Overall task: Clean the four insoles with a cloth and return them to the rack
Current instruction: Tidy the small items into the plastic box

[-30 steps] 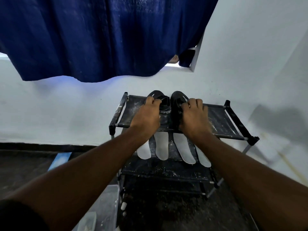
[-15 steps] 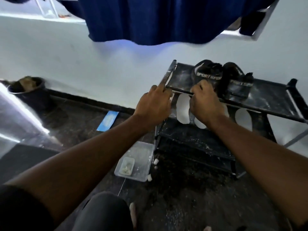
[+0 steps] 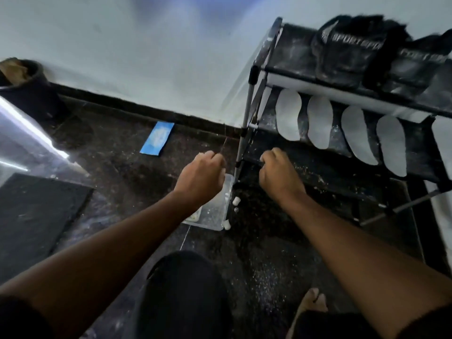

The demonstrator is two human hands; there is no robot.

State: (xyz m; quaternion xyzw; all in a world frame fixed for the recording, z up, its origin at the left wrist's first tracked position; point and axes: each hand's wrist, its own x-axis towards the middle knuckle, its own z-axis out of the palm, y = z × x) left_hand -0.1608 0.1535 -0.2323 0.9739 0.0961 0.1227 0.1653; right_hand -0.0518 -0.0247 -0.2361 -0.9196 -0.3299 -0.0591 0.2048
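Note:
Four white insoles point(image 3: 319, 123) lie side by side on the middle shelf of the black shoe rack point(image 3: 247, 113), toes pointing toward me. Both of my hands are low, in front of the rack's left end and below the insoles. My left hand point(image 3: 203, 174) hovers over a clear plastic container point(image 3: 215, 214) on the floor, its fingers curled with nothing visible in them. My right hand point(image 3: 278, 172) curls its fingers at the front bar of the lower shelf. Neither hand touches an insole.
A pair of black shoes point(image 3: 347, 57) sits on the rack's top shelf. A dark pot point(image 3: 27, 86) stands by the wall at left, a blue card point(image 3: 157, 138) lies on the dark floor, and a black mat point(image 3: 31, 216) is near left. My knee point(image 3: 181, 289) and foot point(image 3: 313, 302) are below.
Both hands have come down from the shoes on the top shelf to the lower shelf level. My view has dropped and swung left, showing the floor.

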